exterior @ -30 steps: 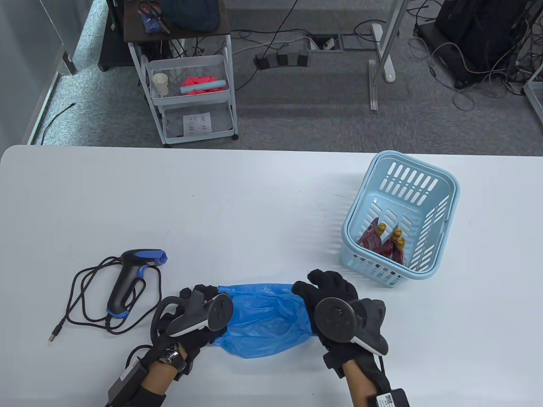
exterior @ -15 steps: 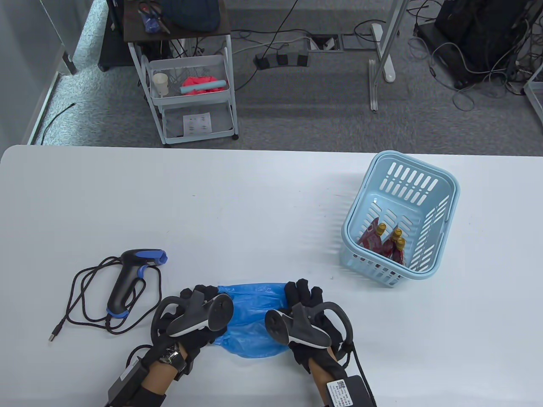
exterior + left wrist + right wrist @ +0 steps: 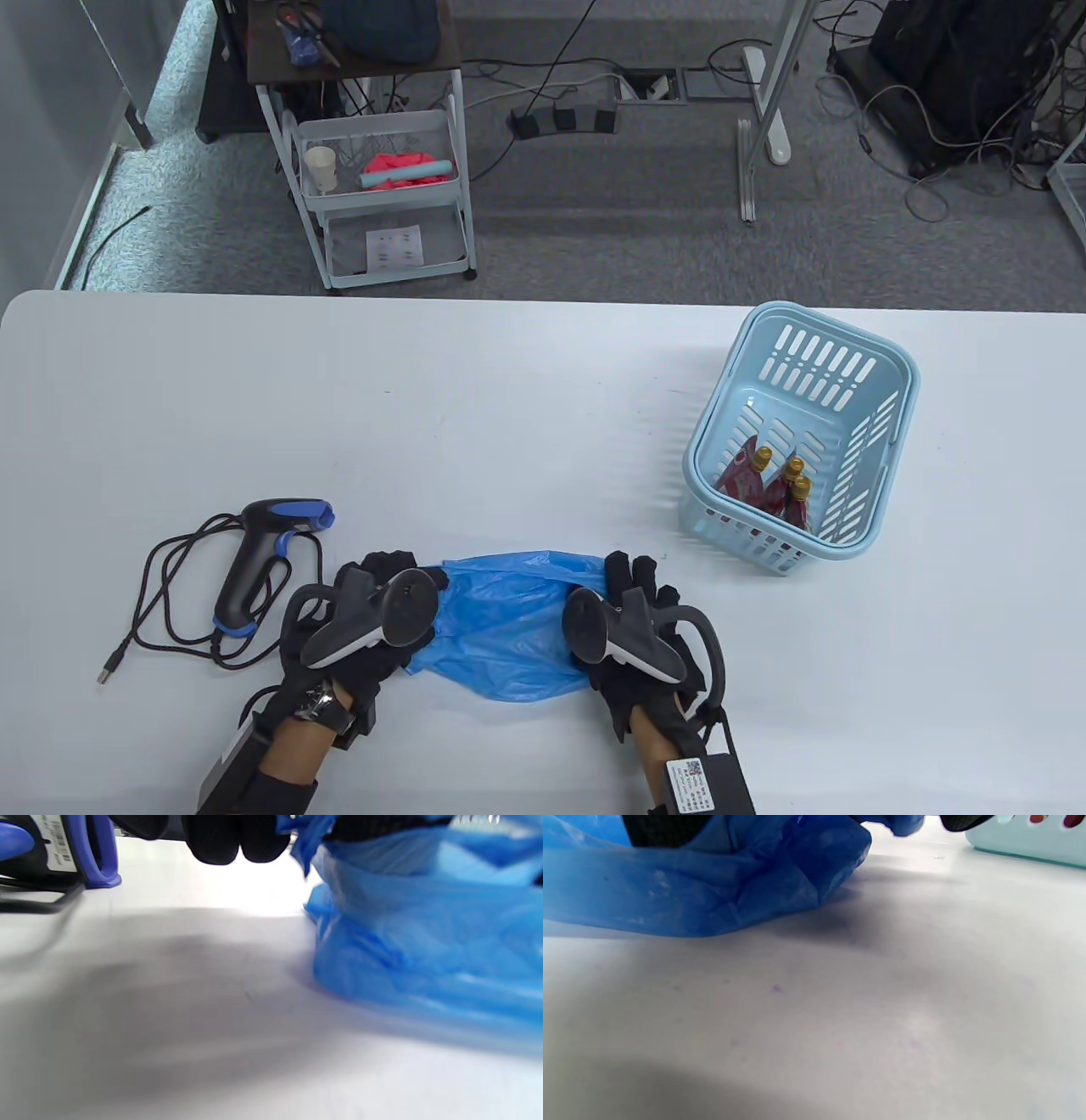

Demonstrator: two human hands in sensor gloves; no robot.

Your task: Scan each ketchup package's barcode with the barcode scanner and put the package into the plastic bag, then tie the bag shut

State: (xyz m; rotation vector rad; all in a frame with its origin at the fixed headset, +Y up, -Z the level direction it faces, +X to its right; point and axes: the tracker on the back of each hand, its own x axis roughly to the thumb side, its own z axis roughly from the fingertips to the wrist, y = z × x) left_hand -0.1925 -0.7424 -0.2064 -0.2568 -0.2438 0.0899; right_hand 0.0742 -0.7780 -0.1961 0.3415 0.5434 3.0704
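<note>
The barcode scanner point(image 3: 254, 564) lies at nine o'clock from the left hand point(image 3: 373, 624). Both hands hold the blue plastic bag point(image 3: 509, 628) between them, the right hand point(image 3: 640, 628) gripping its other side. Ketchup packages point(image 3: 768, 488) sit in the basket point(image 3: 882, 403) at two o'clock.

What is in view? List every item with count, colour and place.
plastic bag: one, blue, near table edge, held between both hands
barcode scanner: one, black and blue, lying left of the bag, cable coiled beside it
basket: one, light blue, table's right side
ketchup packages: three visible, red with gold caps, inside the basket
table: one, white
cart: one, white, on the floor beyond the table
left hand: black glove, grips the bag's left end
right hand: black glove, grips the bag's right end
</note>
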